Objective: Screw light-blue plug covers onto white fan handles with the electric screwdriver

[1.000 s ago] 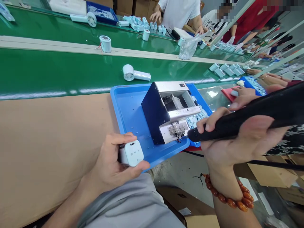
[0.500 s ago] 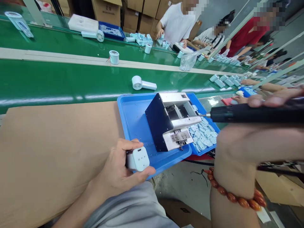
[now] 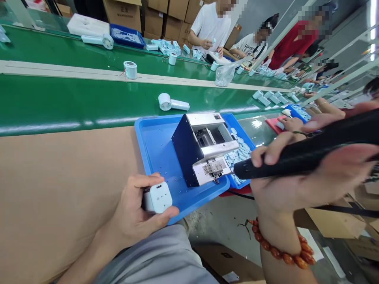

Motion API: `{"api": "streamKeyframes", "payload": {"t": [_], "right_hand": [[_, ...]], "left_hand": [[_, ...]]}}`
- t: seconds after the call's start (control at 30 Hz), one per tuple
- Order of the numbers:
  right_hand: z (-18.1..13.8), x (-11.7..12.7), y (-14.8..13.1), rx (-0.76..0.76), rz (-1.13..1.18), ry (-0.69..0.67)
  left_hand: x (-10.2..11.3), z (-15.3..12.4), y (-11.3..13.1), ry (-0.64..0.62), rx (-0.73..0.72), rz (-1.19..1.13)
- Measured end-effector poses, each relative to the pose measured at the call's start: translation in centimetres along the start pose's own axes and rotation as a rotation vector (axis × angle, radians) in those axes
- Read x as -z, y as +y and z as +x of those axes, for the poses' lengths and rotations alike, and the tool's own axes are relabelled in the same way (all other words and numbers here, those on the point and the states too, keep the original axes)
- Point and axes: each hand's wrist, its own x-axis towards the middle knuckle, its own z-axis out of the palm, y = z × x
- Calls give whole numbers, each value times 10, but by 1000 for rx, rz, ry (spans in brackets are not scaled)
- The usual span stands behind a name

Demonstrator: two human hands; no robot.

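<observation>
My left hand (image 3: 134, 213) is closed round a small pale blue fan handle part (image 3: 158, 197), its end face with small holes turned up, at the near edge of a blue tray (image 3: 154, 146). My right hand (image 3: 293, 181) grips a black electric screwdriver (image 3: 296, 156), a bead bracelet on the wrist. The screwdriver's tip sits at the outlet of a silver and dark blue screw feeder box (image 3: 201, 148) that stands on the tray.
A second blue tray (image 3: 241, 152) of pale blue parts lies right of the feeder. A finished white hand fan (image 3: 171, 103) and a solder spool (image 3: 130, 69) rest on the green conveyor (image 3: 74, 98). Other people work across the belt and to my right. Brown cardboard (image 3: 59, 177) covers my bench.
The screwdriver, raised above the feeder half a second ago, has come back down to the feeder's outlet. My left hand still holds the part in the same place.
</observation>
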Motion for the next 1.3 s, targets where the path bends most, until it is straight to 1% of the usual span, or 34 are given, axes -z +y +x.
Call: {"api": "streamKeyframes", "payload": {"t": [0.1, 0.17, 0.23, 0.3, 0.43, 0.57, 0.63, 0.8, 0.87, 1.0, 1.07, 1.17, 1.3], "right_hand": [[-20, -14, 15, 46, 80, -15], [-27, -15, 25, 82, 61, -59], [-30, -10, 28, 59, 46, -111], [-30, -4, 25, 28, 41, -118], [-28, -4, 17, 41, 47, -40], [-29, -7, 24, 72, 56, -70], [-29, -5, 26, 52, 66, -81], [-30, -3, 22, 20, 73, -19], [-31, -5, 23, 17, 62, -35], [-34, -7, 25, -33, 61, -125], [-34, -9, 20, -38, 56, -120], [-29, -13, 15, -5, 53, -89], [-30, -13, 25, 23, 31, -142]], "left_hand": [[1, -1, -1, 0, -30, -5], [2, -2, -2, -1, -38, -8], [2, -2, -3, -1, -30, -6], [1, -2, -3, 3, -18, -3], [-2, 0, -1, 5, -28, -8], [-3, 1, 0, 11, -38, -13], [-2, 1, 1, 18, -57, -18], [-1, 2, 2, -2, -22, 9], [-2, 2, 2, 5, -22, -2], [-2, 2, 2, 18, -33, -30], [-2, 2, 2, 8, -41, -35], [-2, 2, 2, 1, -60, -44], [-2, 1, 1, 2, -30, -48]]}}
